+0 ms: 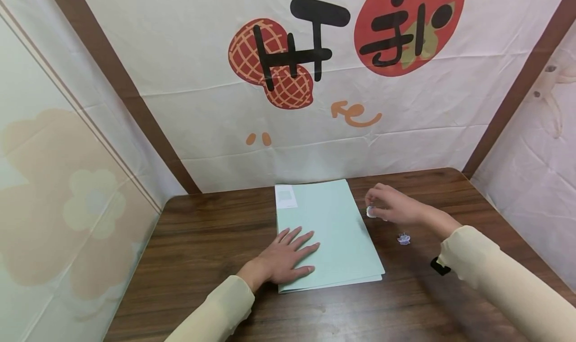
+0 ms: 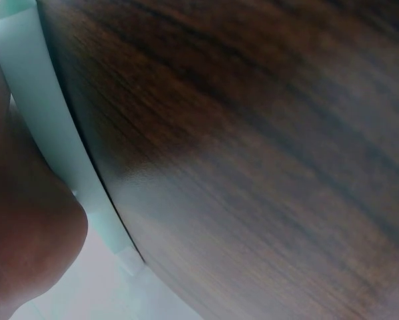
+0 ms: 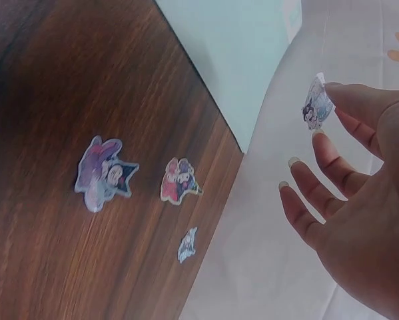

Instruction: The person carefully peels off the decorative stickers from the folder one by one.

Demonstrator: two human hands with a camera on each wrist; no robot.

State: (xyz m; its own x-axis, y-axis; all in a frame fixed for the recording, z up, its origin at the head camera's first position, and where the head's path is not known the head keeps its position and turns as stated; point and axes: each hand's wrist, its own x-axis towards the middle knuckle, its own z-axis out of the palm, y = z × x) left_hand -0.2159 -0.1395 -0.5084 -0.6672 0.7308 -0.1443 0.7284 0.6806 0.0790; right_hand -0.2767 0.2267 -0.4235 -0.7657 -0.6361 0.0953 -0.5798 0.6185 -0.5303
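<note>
A pale mint-green folder (image 1: pixel 333 222) lies on the table, with a white label (image 1: pixel 285 197) at its far left corner. My left hand (image 1: pixel 288 257) rests palm down on the folder's near left part, its fingers spread. Beyond the folder's right edge, my right hand (image 1: pixel 396 206) pinches a small cartoon sticker (image 3: pixel 317 103) between thumb and fingertip, above the table. In the right wrist view, a purple sticker (image 3: pixel 106 172), a pink-and-dark sticker (image 3: pixel 179 181) and a smaller bluish sticker (image 3: pixel 187 245) lie on the wood. The left wrist view shows only part of the left hand (image 2: pixel 32 227).
The dark wood-grain table (image 1: pixel 211 242) ends at the back against a white printed cloth (image 1: pixel 202 117). Cloth also hangs at both sides. A small black object (image 1: pixel 439 266) shows beside the right sleeve; its kind is unclear.
</note>
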